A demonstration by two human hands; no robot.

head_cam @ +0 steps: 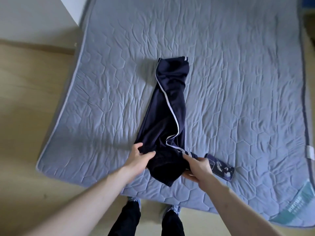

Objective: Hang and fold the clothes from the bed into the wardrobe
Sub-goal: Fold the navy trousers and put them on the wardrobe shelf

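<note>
arms (pixel 95 189): bare, no sleeves | trousers (pixel 172 223): dark | shoes (pixel 173 209): light blue-grey

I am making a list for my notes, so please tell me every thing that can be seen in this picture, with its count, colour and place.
navy track trousers with a white side stripe: one, dark navy, laid lengthwise on the middle of the mattress, near end gripped by both hands
quilted blue-grey mattress: one, blue-grey, fills most of the view, on the floor
dark blue phone with a printed case: one, on the mattress just right of the right hand
tan floor: left of and in front of the mattress
left hand: one, pinches the trousers' near left edge
right hand: one, grips the trousers' near right edge
legs in dark trousers with shoes: two, bottom edge
</note>
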